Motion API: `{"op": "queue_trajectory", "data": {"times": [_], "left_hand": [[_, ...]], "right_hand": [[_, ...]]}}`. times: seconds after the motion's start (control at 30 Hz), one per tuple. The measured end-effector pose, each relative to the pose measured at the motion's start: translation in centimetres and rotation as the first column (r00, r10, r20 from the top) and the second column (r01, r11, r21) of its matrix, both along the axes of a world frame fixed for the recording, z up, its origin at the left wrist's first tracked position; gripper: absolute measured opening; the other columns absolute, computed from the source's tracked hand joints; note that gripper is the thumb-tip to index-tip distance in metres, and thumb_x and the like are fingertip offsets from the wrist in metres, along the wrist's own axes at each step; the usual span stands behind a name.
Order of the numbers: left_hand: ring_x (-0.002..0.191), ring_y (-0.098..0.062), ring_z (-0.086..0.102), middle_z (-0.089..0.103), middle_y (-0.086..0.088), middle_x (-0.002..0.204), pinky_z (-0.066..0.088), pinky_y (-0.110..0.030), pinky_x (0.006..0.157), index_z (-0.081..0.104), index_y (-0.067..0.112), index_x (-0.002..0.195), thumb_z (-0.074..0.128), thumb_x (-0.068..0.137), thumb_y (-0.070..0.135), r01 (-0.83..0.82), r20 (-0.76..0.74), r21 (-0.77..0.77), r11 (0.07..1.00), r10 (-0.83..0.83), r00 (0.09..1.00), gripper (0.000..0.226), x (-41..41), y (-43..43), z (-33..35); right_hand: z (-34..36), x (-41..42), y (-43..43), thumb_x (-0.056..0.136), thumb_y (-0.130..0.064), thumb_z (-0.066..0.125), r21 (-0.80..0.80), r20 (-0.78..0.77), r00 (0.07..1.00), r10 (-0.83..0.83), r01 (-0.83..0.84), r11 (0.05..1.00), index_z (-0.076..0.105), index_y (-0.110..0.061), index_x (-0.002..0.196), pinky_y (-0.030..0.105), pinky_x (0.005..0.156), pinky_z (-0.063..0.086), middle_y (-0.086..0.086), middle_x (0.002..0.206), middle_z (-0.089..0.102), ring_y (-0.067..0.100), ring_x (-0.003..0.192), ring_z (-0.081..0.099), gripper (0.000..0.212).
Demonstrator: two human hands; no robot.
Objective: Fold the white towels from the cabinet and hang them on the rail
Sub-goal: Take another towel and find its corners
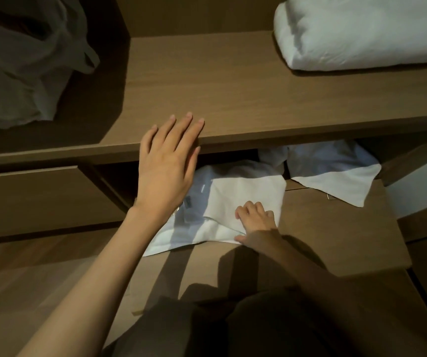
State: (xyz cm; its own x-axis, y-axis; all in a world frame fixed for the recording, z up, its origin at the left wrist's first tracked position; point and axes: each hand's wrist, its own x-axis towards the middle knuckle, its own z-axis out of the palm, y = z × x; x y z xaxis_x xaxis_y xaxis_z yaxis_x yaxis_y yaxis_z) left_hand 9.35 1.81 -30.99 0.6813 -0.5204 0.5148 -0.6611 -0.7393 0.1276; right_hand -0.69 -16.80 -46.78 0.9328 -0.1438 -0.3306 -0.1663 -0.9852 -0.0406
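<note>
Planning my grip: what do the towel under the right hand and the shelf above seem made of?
Towel: thin cloth, likely cotton, matte white; it creases and lies flat.
Shelf: wood-look board, probably laminate, smooth brown; faint grain, soft sheen.

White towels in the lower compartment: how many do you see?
2. The near towel lies at the front under the right hand; the far towel sits back right, one corner sticking out. The crumpled cloth between them may be a third.

Left hand point(167, 166) lies flat on the front edge of the brown wooden shelf point(258, 99); right hand point(255, 220) grips a crumpled white cloth towel point(246, 191) on the lower board point(336, 228).
</note>
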Motion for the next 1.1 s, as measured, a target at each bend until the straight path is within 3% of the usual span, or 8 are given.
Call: {"op": "queue_trajectory", "data": {"times": [0.13,0.3,0.5,0.67,0.77,0.87,1.0,1.1], "left_hand": [[0.143,-0.021,0.029,0.038,-0.001,0.152,0.015,-0.04,0.119,0.036,0.021,0.148,0.046,0.1,0.024,0.022,0.003,-0.019,1.0,-0.022,1.0,0.049,-0.7,0.5,-0.5],[0.144,-0.024,0.026,0.036,-0.004,0.153,0.012,-0.045,0.12,0.033,0.02,0.149,0.048,0.098,0.023,0.034,-0.005,-0.015,0.999,-0.034,0.999,0.053,-1.2,0.8,-0.9],[0.146,-0.019,0.022,0.033,-0.001,0.154,-0.003,-0.048,0.12,0.028,0.024,0.151,0.044,0.091,0.063,0.208,-0.119,0.017,0.978,-0.204,0.972,0.074,-1.9,-0.6,0.3],[0.149,-0.018,0.005,0.015,0.002,0.161,-0.006,-0.054,0.118,0.023,0.029,0.152,0.043,0.076,0.083,0.407,-0.167,0.11,0.907,-0.387,0.907,0.095,-2.7,-3.6,0.4],[0.148,-0.017,0.014,0.028,0.002,0.157,-0.004,-0.053,0.119,0.046,0.024,0.14,0.05,0.083,0.07,0.391,-0.18,-0.033,0.92,-0.39,0.903,0.073,-2.9,-4.2,0.1],[0.141,-0.021,0.034,0.047,-0.004,0.145,0.01,-0.05,0.12,0.057,0.024,0.087,0.051,0.093,0.036,0.4,-0.138,-0.178,0.899,-0.426,0.894,0.015,-2.4,-4.1,0.1],[0.129,-0.012,0.045,0.059,0.0,0.127,0.021,-0.029,0.117,0.064,0.011,0.107,0.038,0.097,0.025,0.357,-0.235,-0.345,0.868,-0.448,0.863,0.031,-1.4,-3.6,0.8],[0.098,-0.016,0.057,0.062,-0.003,0.096,0.044,-0.036,0.087,0.057,0.007,0.098,0.035,0.098,0.025,0.323,-0.357,-0.397,0.859,-0.468,0.808,0.029,-1.5,-3.8,3.2]], "right_hand": [[-0.5,-0.8,-0.9,0.099,-0.027,0.047,0.089,0.188,0.981,-0.052,0.036,0.995,0.05,-0.02,0.119,0.035,0.092,0.042,0.003,0.123,0.05,0.021,0.111,0.047,0.022],[1.9,-2.1,-2.1,0.101,-0.02,0.046,0.316,0.311,0.932,-0.184,0.081,0.945,0.054,-0.013,0.109,0.034,0.081,0.049,0.004,0.106,0.061,0.02,0.095,0.058,0.013],[11.4,-2.6,-3.4,0.101,-0.025,0.048,0.694,0.462,0.742,-0.486,0.039,0.719,0.055,-0.021,0.109,0.019,0.069,0.049,-0.011,0.094,0.06,0.006,0.086,0.06,0.011],[18.3,-1.9,-2.7,0.1,-0.021,0.051,0.749,0.548,0.703,-0.454,-0.17,0.641,0.058,-0.012,0.113,0.016,0.073,0.049,-0.004,0.098,0.063,0.006,0.088,0.061,0.017],[19.6,-1.7,-2.6,0.1,-0.019,0.052,0.741,0.573,0.698,-0.429,-0.218,0.635,0.06,-0.01,0.112,0.02,0.078,0.049,-0.001,0.099,0.063,0.01,0.092,0.061,0.017],[19.8,-1.7,-3.0,0.099,-0.018,0.054,0.755,0.556,0.713,-0.427,-0.218,0.619,0.061,-0.011,0.11,0.022,0.079,0.049,-0.002,0.099,0.064,0.011,0.093,0.061,0.015],[20.6,-2.0,-4.1,0.083,-0.03,0.071,0.753,0.48,0.801,-0.358,-0.168,0.636,0.064,-0.019,0.1,0.016,0.071,0.047,-0.008,0.092,0.064,0.003,0.083,0.059,0.021],[22.0,-1.6,-4.5,0.076,-0.025,0.08,0.583,0.445,0.868,-0.219,-0.096,0.807,0.062,-0.021,0.092,0.014,0.064,0.043,-0.012,0.087,0.059,0.006,0.082,0.058,0.024]]}}
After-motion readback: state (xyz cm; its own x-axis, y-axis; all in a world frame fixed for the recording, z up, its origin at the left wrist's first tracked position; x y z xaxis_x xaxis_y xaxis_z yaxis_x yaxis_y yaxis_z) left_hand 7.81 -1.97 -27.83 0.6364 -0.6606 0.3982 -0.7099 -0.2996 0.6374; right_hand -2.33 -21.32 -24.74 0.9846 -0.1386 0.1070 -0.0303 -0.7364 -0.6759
